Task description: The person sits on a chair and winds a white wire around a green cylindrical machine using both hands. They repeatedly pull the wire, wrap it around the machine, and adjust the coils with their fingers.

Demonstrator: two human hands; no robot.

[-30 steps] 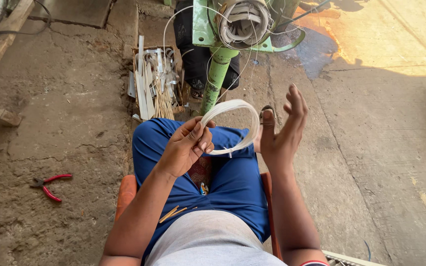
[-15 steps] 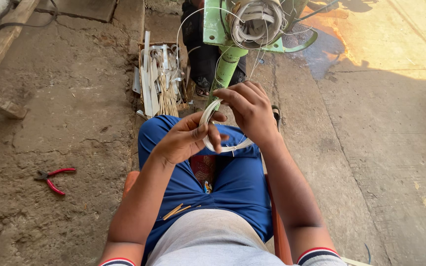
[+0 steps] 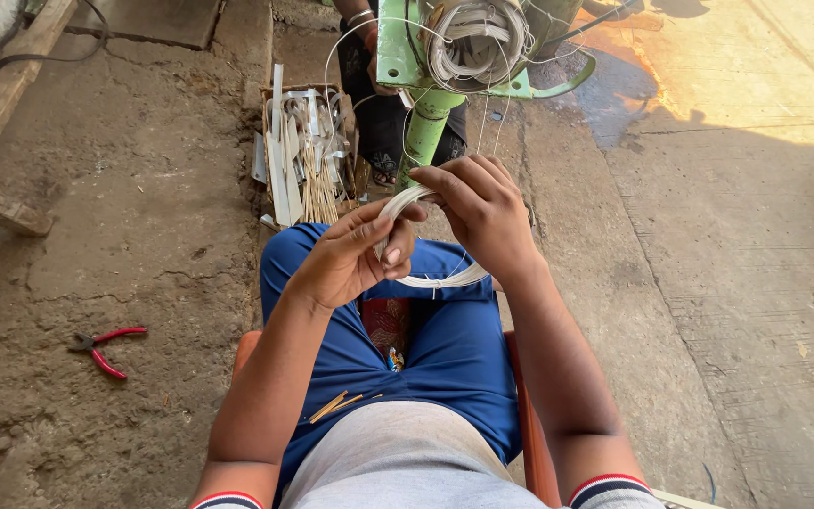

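A green metal winding stand (image 3: pixel 423 123) loaded with pale wire rises from the rough concrete floor (image 3: pixel 143 236) just ahead of the seated person's blue-trousered knees, with a box of white strips and thin sticks (image 3: pixel 303 155) to its left and red-handled pliers (image 3: pixel 101 344) well apart on the ground. Over the lap hangs a flat white coiled loop of wire (image 3: pixel 435 279), its ring standing roughly upright and running left to right. The left hand (image 3: pixel 346 259) pinches its near-left arc with closed fingers while the right hand (image 3: pixel 482 207) curls closed over its top, both touching it, the right slightly higher and farther out.
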